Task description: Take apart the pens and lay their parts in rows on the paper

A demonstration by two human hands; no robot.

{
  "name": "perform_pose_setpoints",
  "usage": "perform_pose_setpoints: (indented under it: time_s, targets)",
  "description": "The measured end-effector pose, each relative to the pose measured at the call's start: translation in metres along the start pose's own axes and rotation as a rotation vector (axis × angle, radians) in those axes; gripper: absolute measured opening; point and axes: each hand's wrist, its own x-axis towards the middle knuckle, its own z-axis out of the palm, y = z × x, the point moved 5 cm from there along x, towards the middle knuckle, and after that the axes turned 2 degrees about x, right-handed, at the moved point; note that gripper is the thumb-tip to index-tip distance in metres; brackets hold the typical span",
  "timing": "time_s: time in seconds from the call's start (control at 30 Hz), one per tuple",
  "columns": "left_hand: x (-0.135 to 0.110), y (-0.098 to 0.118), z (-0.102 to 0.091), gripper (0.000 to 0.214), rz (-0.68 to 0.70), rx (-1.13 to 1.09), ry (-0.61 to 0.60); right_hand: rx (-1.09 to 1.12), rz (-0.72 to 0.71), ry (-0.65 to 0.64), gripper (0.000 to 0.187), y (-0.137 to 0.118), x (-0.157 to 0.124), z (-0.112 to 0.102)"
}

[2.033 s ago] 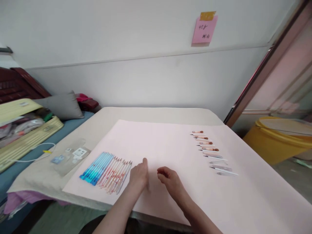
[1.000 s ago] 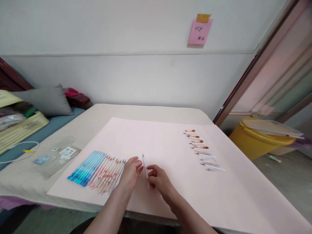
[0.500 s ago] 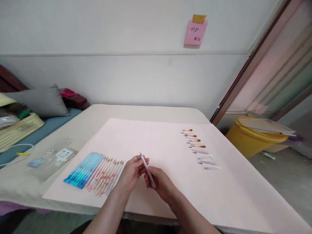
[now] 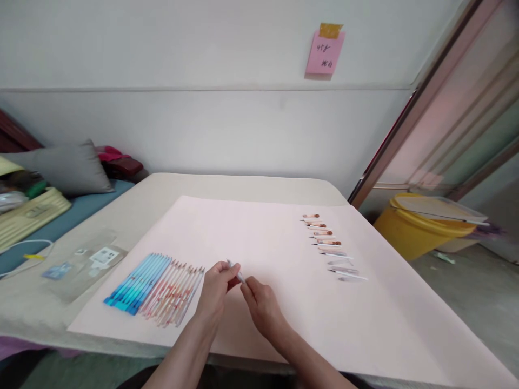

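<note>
Both hands meet over the pale pink sheet near its front middle, holding one slim light-grey pen (image 4: pixel 241 277) between them. My left hand (image 4: pixel 219 281) pinches its upper, tip end. Lower down, the fingers of my right hand (image 4: pixel 261 302) are closed round the other end and hide most of it. To the left lies a close row of blue pens (image 4: pixel 140 281), with a row of pinkish-white patterned pens (image 4: pixel 174 292) right beside it. Over on the right, thin white sticks with dark tips (image 4: pixel 329 245) and brown-ended short pieces (image 4: pixel 323 233) are laid out in a column.
The pink sheet (image 4: pixel 243 227) covers much of the cream-topped table (image 4: pixel 243 185). A clear plastic bag (image 4: pixel 87 267) with labels lies at left. Beyond that are a grey cushion (image 4: pixel 77 167) and a white cable (image 4: pixel 38 241). A yellow bin (image 4: pixel 417 232) stands beyond the right edge.
The pen has become mostly covered by my fingers. My right hand has turned over it, back upward, and my left hand has closed nearer its tip.
</note>
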Motion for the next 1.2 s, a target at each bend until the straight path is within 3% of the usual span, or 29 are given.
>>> perform_pose_setpoints:
  time_s: [0.07,0.17,0.27,0.43,0.63,0.8,1.0,1.2]
  targets:
    - [-0.001,0.001,0.000,0.027,0.010,0.012,0.008,0.076,0.065,-0.040,0.027,0.003,0.000,0.001]
    - [-0.002,0.004,0.007,0.023,-0.050,-0.159,-0.086,0.348,0.228,-0.147,0.023,0.008,0.000,0.003]
    - [-0.001,0.007,0.010,0.033,-0.081,-0.266,-0.139,0.506,0.284,-0.183,0.022,0.005,0.000,0.000]
    - [0.002,0.003,0.000,0.020,-0.054,-0.077,-0.048,0.462,0.325,-0.195,0.020,-0.003,-0.001,-0.002]
    - [0.001,0.003,0.009,0.028,-0.088,-0.245,-0.125,0.515,0.314,-0.159,0.020,-0.005,0.000,-0.007]
    - [0.002,0.002,0.004,0.017,-0.078,-0.143,-0.057,0.491,0.320,-0.177,0.019,-0.006,-0.001,-0.007]
    - [0.001,0.006,0.008,0.029,-0.056,-0.239,-0.115,0.503,0.303,-0.173,0.021,-0.004,-0.001,-0.008]
    - [0.001,0.006,0.003,0.020,-0.036,-0.115,-0.051,0.454,0.339,-0.210,0.020,-0.005,0.000,-0.007]
